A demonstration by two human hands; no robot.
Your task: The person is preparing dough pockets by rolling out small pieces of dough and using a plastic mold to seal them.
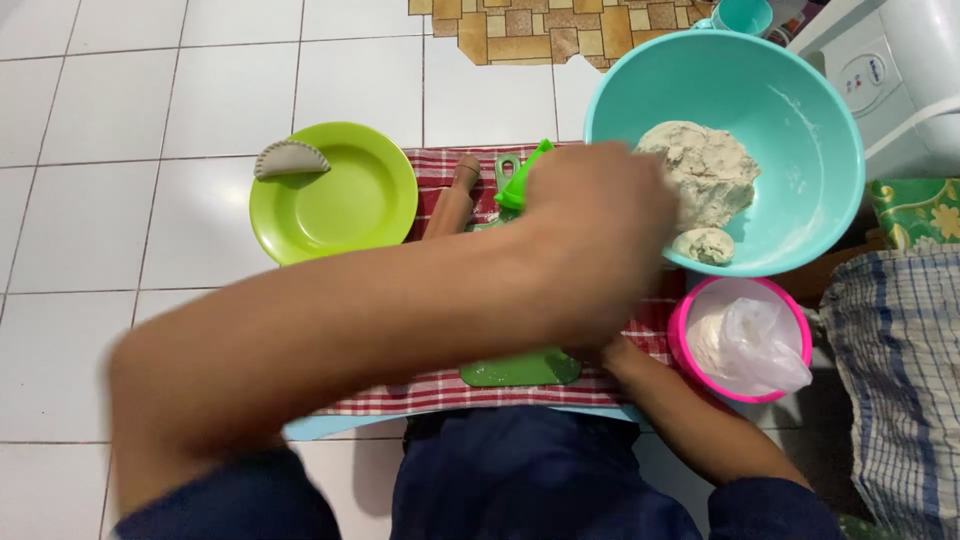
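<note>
My left hand (pixel 600 230), blurred by motion, reaches across a green board (pixel 520 368) toward the teal bowl (pixel 620 90). The bowl holds a large dough lump (pixel 705 170) and a small dough ball (pixel 705 245). I cannot tell whether the hand holds anything. My right hand (pixel 622 357) is mostly hidden under the left forearm, at the board's right edge. A green dumpling press (pixel 520 180) and a wooden rolling pin (pixel 452 195) lie just left of my left hand. A folded dumpling (pixel 290 158) rests on the lime plate (pixel 350 200).
A red checked cloth (pixel 440 390) lies under the board on the white tiled floor. A pink bowl (pixel 685 345) with flour and a plastic bag (pixel 760 345) stands at the right. Beside it lies a blue checked cloth (pixel 900 370). A white appliance (pixel 880 70) and teal cup (pixel 745 15) are at the back right.
</note>
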